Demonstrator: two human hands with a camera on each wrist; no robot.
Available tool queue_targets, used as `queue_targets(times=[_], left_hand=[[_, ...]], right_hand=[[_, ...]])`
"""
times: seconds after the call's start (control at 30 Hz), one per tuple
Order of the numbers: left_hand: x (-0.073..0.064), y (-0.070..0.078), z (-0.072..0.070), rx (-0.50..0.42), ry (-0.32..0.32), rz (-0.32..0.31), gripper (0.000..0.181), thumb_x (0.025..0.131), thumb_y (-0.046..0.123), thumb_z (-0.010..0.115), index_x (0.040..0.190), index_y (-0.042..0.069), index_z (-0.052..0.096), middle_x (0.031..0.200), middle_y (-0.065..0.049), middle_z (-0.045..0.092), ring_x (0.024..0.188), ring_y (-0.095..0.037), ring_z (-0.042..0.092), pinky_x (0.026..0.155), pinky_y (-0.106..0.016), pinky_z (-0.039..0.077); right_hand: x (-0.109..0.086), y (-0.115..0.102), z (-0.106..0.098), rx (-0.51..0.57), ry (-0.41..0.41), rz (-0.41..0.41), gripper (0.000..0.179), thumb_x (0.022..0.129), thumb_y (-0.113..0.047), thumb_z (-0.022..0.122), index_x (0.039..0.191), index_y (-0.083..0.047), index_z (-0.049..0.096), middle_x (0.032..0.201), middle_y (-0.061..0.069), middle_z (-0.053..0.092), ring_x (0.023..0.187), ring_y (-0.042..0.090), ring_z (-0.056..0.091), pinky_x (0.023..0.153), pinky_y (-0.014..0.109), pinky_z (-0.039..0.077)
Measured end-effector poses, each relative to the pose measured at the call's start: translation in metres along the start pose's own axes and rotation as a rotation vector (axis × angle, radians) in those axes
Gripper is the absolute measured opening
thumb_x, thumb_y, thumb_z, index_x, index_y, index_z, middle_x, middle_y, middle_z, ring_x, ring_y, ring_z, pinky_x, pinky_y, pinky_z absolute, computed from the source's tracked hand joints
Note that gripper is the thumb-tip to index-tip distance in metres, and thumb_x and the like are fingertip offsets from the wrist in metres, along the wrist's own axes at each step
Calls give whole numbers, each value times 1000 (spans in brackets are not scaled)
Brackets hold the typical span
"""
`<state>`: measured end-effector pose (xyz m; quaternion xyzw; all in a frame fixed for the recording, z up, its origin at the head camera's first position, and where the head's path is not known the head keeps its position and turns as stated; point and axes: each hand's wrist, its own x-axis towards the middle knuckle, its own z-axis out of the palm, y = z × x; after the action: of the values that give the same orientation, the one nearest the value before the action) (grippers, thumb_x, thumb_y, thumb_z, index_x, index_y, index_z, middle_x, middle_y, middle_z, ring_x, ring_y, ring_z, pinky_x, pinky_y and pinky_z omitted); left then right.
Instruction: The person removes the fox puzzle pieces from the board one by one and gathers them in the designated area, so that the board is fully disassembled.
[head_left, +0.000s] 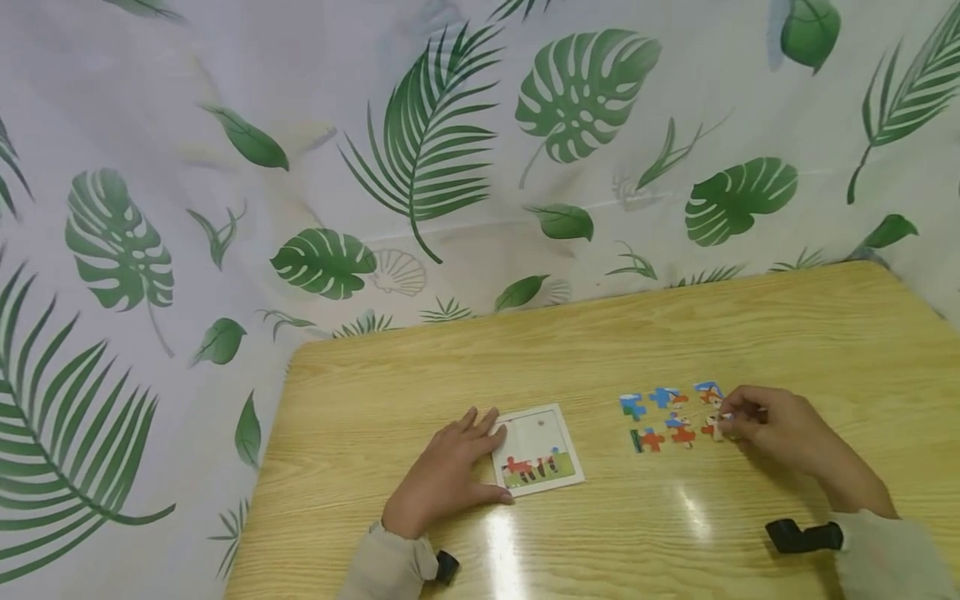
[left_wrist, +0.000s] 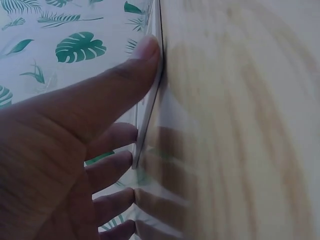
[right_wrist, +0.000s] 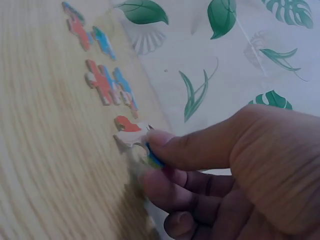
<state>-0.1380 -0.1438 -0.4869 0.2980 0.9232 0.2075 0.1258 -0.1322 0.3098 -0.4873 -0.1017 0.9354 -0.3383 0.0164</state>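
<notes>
My left hand (head_left: 447, 471) rests at the left side of a small white-framed jigsaw board (head_left: 536, 437). Its fingers are spread on the frame's left edge and its thumb lies at the near edge; in the left wrist view the thumb presses the board's rim (left_wrist: 150, 100). A few pieces showing red, green and dark shapes fill the board's lower part. At the right, my right hand (head_left: 780, 429) pinches a jigsaw piece (right_wrist: 154, 157) between thumb and fingers, with blue and green showing. Close by its thumb tip is an orange-and-white piece (right_wrist: 130, 131). The fingers partly hide both.
Several loose jigsaw pieces (head_left: 651, 440) lie in two rough rows left of the right hand. The wooden table (head_left: 600, 533) meets a leaf-printed sheet (head_left: 465, 275) along its far and left edges. Black straps with small devices (head_left: 804, 536) sit at the wrists.
</notes>
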Motion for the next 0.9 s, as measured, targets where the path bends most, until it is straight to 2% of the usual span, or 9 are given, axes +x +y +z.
queue_targets(times=[0.2, 0.5, 0.6, 0.77, 0.9], left_hand=[[-1, 4, 3, 23, 3, -6, 89, 86, 55, 78, 159, 17, 44, 170, -9, 22, 156, -37, 15, 122, -59, 21], [2, 8, 8, 30, 15, -17, 89, 86, 59, 77, 159, 21, 44, 169, -8, 24, 156, -37, 16, 121, -62, 21], [3, 7, 10, 39, 13, -27, 95, 86, 60, 76, 162, 20, 37, 170, -6, 23, 157, -36, 15, 121, -61, 20], [4, 6, 10, 76, 20, -34, 108, 85, 63, 76, 165, 11, 26, 169, -5, 24, 156, -34, 17, 122, -57, 22], [4, 6, 8, 109, 29, -35, 103, 84, 65, 75, 162, 12, 35, 168, -5, 28, 156, -34, 21, 121, -56, 24]], right_hand=[[3, 0, 3, -16, 10, -17, 8, 94, 0, 73, 98, -1, 66, 81, -1, 62, 67, 6, 55, 58, 27, 48], [-1, 2, 3, -57, -8, 34, 9, 95, -6, 73, 96, -2, 65, 82, -1, 61, 69, 9, 55, 59, 27, 46], [-1, 2, 3, -57, -1, 30, 9, 95, -4, 73, 96, -1, 65, 82, -1, 60, 69, 8, 54, 59, 26, 46], [1, 0, 3, -72, 43, -18, 9, 93, -2, 75, 95, -2, 66, 82, -1, 60, 70, 6, 52, 58, 26, 45], [4, -9, 6, -70, 109, -85, 9, 92, -1, 76, 95, -3, 68, 84, -1, 62, 70, 5, 55, 58, 26, 47]])
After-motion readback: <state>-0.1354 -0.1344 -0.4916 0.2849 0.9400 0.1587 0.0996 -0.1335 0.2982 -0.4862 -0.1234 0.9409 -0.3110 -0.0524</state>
